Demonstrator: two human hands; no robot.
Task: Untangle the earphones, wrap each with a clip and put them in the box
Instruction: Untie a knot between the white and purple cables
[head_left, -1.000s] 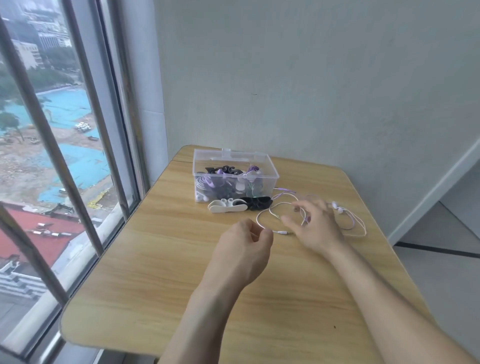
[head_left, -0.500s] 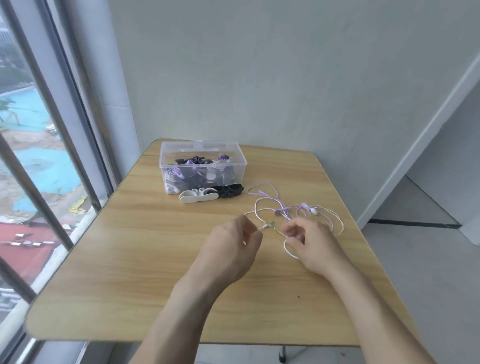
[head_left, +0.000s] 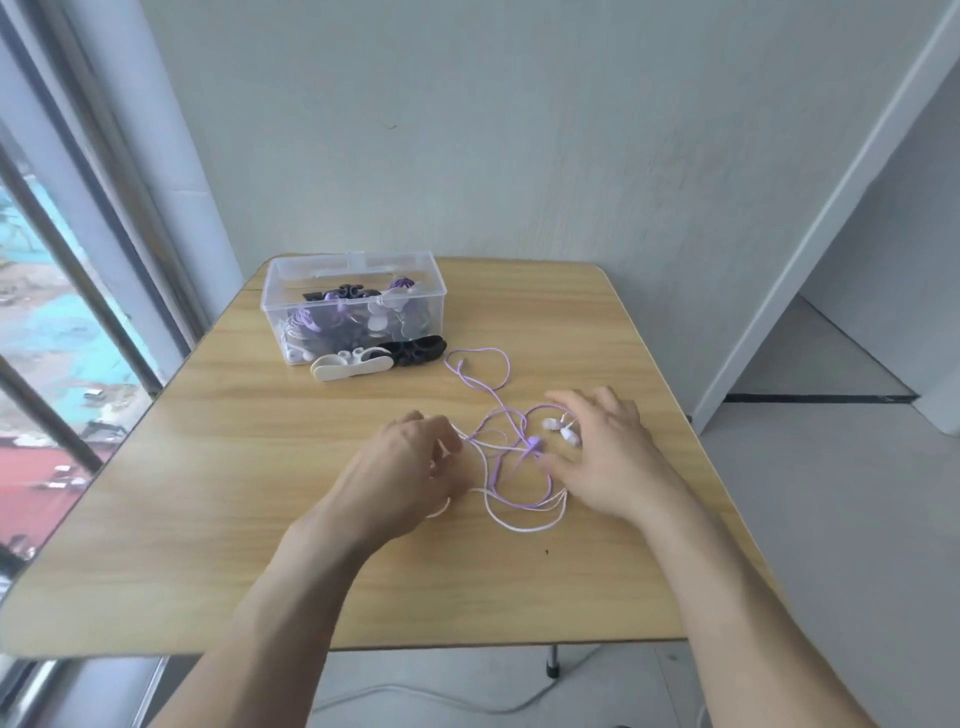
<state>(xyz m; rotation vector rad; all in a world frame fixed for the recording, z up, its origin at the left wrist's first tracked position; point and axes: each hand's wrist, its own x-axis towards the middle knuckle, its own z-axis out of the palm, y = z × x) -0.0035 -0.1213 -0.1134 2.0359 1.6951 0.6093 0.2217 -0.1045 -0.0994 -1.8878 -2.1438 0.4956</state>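
Purple earphones (head_left: 498, 410) and white earphones (head_left: 524, 522) lay crossed in one tangle near the table's (head_left: 208, 519) middle, between both hands. Left hand (head_left: 410, 467) curled, pinching white cord at the tangle's left edge. Right hand (head_left: 608, 457) spread, fingers relaxed over the white earbuds (head_left: 563, 430). Best, I judged: anchor one cord, draw the other out slowly, never yank. White clip (head_left: 350, 364) and black clip (head_left: 415, 349) waited by the box (head_left: 353, 306), far left.
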